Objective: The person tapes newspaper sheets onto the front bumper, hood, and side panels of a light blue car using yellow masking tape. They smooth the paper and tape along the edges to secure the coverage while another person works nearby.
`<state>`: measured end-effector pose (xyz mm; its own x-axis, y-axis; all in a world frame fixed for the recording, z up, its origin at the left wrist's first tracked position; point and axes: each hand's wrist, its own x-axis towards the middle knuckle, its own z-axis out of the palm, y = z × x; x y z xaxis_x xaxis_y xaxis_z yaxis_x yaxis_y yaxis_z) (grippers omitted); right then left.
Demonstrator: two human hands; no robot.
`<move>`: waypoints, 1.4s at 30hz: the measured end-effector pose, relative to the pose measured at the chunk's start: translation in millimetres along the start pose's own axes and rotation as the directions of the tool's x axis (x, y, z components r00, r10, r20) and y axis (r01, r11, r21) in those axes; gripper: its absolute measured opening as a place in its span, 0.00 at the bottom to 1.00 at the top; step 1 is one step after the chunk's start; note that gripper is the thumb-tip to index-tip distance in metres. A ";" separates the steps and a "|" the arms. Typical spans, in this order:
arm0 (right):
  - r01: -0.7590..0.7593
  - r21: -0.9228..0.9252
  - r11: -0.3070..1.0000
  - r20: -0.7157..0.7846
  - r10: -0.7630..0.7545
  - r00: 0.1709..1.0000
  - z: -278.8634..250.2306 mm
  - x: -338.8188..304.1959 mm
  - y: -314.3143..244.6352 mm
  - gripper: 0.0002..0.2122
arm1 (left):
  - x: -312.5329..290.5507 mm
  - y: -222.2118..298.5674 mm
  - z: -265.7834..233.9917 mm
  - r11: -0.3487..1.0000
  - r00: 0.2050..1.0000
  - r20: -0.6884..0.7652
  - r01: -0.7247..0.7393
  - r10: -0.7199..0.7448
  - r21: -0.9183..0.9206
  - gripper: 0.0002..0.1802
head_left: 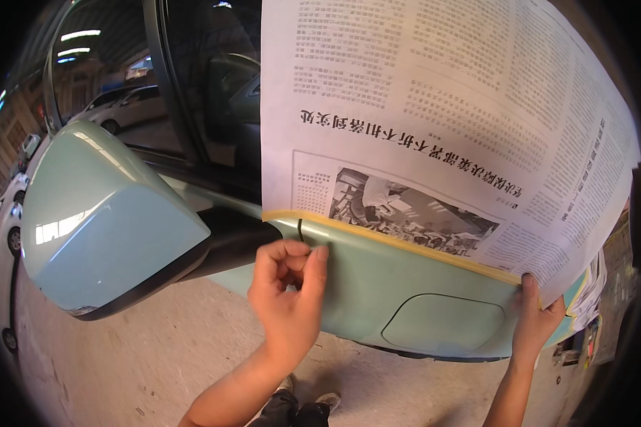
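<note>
A large newspaper sheet (420,135) covers the side window of a pale green car. Yellow masking tape (399,245) runs along its lower edge, above the green body panel (356,285). My left hand (286,295) is just below the tape's left end, close to the panel. Its fingers are curled in with the thumb near the fingertips; anything between them is too small or hidden to make out. At the sheet's lower right corner, my right hand (538,324) pinches the newspaper, thumb on the tape edge and some fingers hidden behind the paper.
A green side mirror (110,220) juts out at the left on a black arm (238,238). The panel carries a rounded fuel flap (445,324). Bundled paper (592,295) is at the far right. Other parked cars (11,242) line the left rim over a concrete floor (114,370).
</note>
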<state>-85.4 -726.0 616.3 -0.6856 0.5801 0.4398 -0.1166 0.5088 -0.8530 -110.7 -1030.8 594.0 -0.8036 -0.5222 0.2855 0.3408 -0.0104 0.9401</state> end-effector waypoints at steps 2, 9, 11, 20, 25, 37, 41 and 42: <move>-0.010 0.007 1.000 0.009 0.010 1.000 -1.9 -0.2 -2.5 0.09 | -1.7 -1.0 -4.0 0.906 0.953 0.109 -0.303 0.284 0.295 0.11; -0.031 -0.052 0.998 0.085 0.035 0.996 -9.6 -1.8 -2.1 0.08 | 6.8 -21.3 -9.7 0.284 0.599 0.663 -0.799 0.449 0.530 0.43; -0.076 0.025 0.997 0.090 0.073 0.993 -4.0 -4.4 -10.4 0.08 | 12.4 -38.4 -19.7 0.205 0.583 0.708 -0.809 0.398 0.551 0.47; -0.112 0.141 0.984 0.046 0.106 0.993 -7.7 -4.1 -0.3 0.08 | 20.1 -39.3 -28.0 0.194 0.562 0.761 -0.827 0.323 0.528 0.48; -0.041 0.100 0.994 0.061 0.035 0.998 -10.5 -4.6 3.9 0.09 | 21.0 -34.3 -28.1 0.174 0.551 0.769 -0.834 0.325 0.524 0.49; 0.089 -0.075 0.993 0.053 -0.085 0.995 -12.6 -2.5 2.8 0.11 | 16.3 -24.4 -22.9 0.131 0.540 0.796 -0.841 0.273 0.526 0.48; 0.127 -0.106 0.986 0.043 -0.123 0.991 -12.1 -2.3 3.5 0.11 | 10.3 -23.7 -12.4 0.094 0.466 0.852 -0.885 0.240 0.457 0.47; 0.133 -0.114 0.985 0.039 -0.130 0.991 -11.9 -2.4 4.3 0.11 | 8.2 -23.4 -7.0 0.066 0.440 0.868 -0.897 0.231 0.437 0.46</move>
<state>-75.7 -717.7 614.9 -0.6924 0.4838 0.5353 -0.1246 0.6506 -0.7491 -121.8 -1040.8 573.1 -0.6981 0.5079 0.5046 0.5298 0.8406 -0.1130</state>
